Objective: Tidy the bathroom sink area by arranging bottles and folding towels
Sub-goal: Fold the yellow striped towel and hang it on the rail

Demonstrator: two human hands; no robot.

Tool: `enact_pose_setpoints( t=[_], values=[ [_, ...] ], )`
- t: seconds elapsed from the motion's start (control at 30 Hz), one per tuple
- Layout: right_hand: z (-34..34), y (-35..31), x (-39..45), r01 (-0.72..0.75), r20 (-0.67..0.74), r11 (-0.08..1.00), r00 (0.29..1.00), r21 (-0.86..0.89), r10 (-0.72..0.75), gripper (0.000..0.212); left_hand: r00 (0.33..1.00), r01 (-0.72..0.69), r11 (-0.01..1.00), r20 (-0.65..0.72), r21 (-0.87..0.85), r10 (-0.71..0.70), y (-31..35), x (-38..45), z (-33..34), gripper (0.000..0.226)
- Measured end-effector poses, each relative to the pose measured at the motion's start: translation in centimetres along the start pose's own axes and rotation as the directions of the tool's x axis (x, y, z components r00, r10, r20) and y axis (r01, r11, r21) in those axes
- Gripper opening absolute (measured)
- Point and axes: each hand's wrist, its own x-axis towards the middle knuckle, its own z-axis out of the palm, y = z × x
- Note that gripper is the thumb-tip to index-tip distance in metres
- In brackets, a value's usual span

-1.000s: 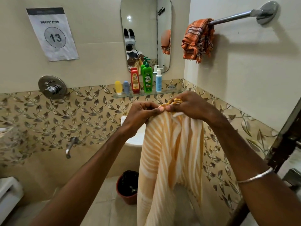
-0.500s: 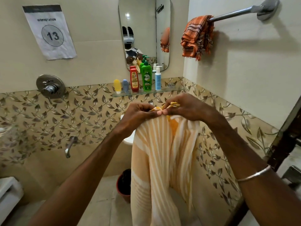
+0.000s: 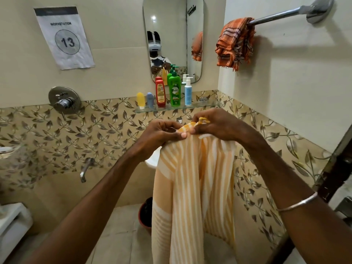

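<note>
Item: yellow-and-white striped cotton towel [image 3: 192, 187], hanging in front of me, top corners pinched together by my left hand [image 3: 162, 135] and right hand [image 3: 217, 124] (edges best matched flush before the next fold).

Pretty tight spot here. Both hands, left hand [image 3: 162, 133] and right hand [image 3: 219, 126], are pinched onto the top edge of the striped towel [image 3: 192, 187], which hangs straight down and blocks the sink [image 3: 152, 161] behind it. Just above the knuckles sits the glass shelf [image 3: 200, 107] packed with bottles, the green bottle [image 3: 174, 90] tallest, so going up and forward gets crowded. The right wall is close, with the orange towel [image 3: 235, 42] bunched on the rail [image 3: 276, 16] overhead. Open air is to the left over the floor, down to the tap [image 3: 85, 168] and red bin [image 3: 145, 214].
</note>
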Motion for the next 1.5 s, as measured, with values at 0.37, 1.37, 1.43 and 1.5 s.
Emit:
enact_pose_setpoints(
  t=[0.37,1.37,1.43,1.5],
  values=[
    [-0.4,-0.3,-0.6,-0.120,0.022,0.993,0.992,-0.018,0.121,0.047,0.995,-0.021,0.994,-0.090,0.107,0.031,-0.1,0.5,0.9,0.021],
    [-0.7,1.7,0.0,-0.049,-0.013,0.998,0.999,0.039,0.050,0.018,0.967,0.040,0.990,-0.255,0.132,-0.005,-1.3,-0.8,1.4,0.012],
    [0.5,0.8,0.0,-0.039,0.101,0.996,0.994,0.083,0.030,0.024,0.969,0.003,0.992,-0.246,0.122,0.027,-0.8,-0.3,1.9,0.012],
    [1.8,0.4,0.1,-0.051,0.166,0.995,0.985,0.080,0.037,0.027,0.975,-0.024,0.988,-0.213,0.153,0.057,-0.4,0.1,2.2,0.014]
  ],
)
